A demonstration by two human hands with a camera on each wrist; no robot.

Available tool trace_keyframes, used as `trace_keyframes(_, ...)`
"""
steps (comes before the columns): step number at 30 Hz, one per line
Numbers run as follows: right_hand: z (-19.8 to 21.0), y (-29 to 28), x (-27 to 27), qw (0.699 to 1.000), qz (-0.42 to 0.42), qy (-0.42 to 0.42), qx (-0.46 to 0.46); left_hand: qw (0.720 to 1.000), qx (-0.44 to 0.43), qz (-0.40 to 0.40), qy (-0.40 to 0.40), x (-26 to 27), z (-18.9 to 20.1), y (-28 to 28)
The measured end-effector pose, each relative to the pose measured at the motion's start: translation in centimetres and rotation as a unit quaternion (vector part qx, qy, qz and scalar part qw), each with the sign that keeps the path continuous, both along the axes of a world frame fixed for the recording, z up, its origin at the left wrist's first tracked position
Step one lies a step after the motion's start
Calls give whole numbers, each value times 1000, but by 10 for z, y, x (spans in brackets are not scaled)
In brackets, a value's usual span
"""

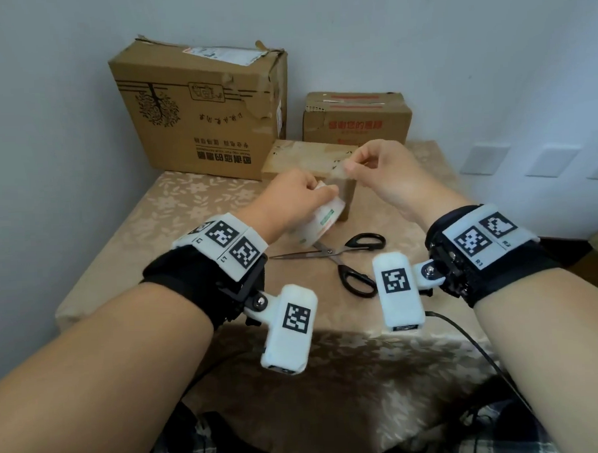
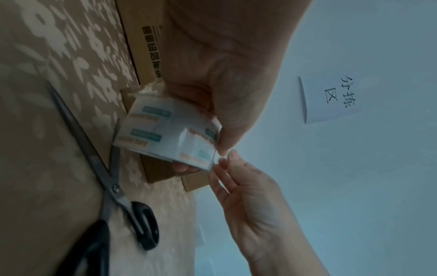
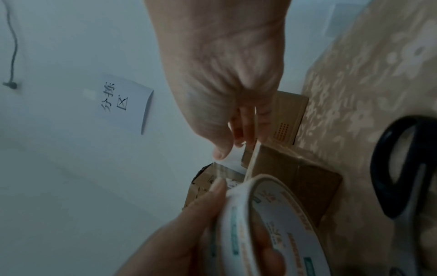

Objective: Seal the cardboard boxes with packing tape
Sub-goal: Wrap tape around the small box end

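Gripping the printed tape roll (image 1: 319,217), the left hand (image 1: 289,199) is curling round it while right hand (image 1: 379,169) fingers (image 1: 351,167) are pinching its clear free end.

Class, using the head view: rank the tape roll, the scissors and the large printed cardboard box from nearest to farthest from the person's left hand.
1. Tape roll: gripped in the left hand itself.
2. Scissors: on the tablecloth, just below and right of that hand.
3. Large printed cardboard box: at the back left, against the wall.
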State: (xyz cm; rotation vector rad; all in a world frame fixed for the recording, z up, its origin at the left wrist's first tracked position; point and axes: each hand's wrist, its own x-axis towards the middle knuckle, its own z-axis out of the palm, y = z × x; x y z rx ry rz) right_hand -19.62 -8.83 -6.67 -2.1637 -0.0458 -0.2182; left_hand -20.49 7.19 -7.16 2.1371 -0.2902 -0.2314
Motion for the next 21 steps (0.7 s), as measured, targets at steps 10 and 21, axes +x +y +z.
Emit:
trace_keyframes(10,10,-7,48,988,0,-46,-145,999,-36,9,28,8,4,-14)
trace_keyframes(21,16,-16,77,977,44,-38,-208,992,-59,80,73,10,0,-23)
